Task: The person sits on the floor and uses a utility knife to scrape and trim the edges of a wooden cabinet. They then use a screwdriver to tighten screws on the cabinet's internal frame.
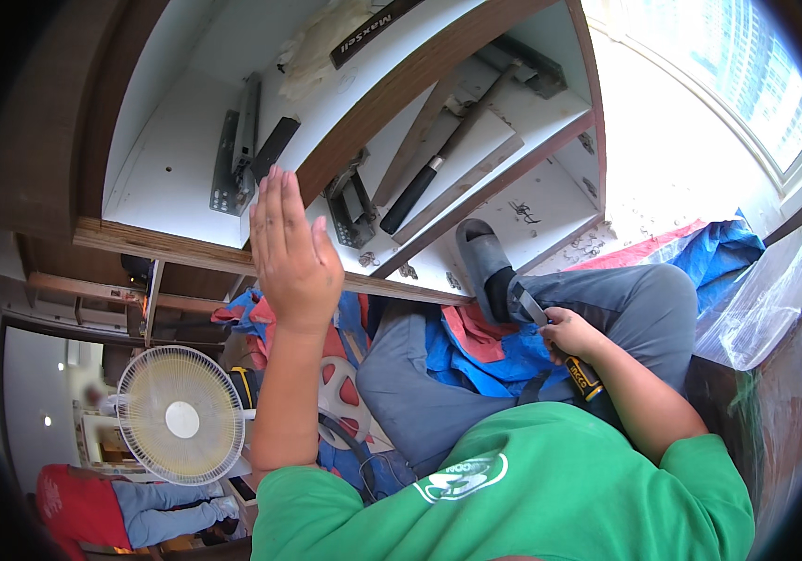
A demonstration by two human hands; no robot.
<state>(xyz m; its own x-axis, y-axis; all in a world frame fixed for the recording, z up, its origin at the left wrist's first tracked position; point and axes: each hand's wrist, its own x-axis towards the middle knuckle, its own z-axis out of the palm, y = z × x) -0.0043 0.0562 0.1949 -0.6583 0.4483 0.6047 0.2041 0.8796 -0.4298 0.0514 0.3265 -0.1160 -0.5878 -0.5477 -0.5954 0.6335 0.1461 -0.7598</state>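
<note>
My left hand (pixel 291 248) is raised at the wooden front edge of the cabinet (pixel 139 234), flat, its fingers straight and together, holding nothing. Over my bent leg, my right hand (pixel 569 335) is closed around a chisel-like tool with a flat metal blade (pixel 530 304) and a yellow-and-black handle (pixel 584 378). The blade points up toward the cabinet. Just beyond my left fingertips are a metal drawer runner (pixel 244 140) and a black strip (pixel 276 148). A long tool with a black grip (pixel 410 198) lies across the middle compartment, beside a metal bracket (pixel 352 210).
My sandalled foot (pixel 485 266) rests against the cabinet's front. Blue and red sheeting (pixel 476 351) covers the floor around my legs. A white fan (pixel 179 416) stands at the left; beyond it is a person in a red shirt (pixel 78 505). A window (pixel 747 75) is at the right.
</note>
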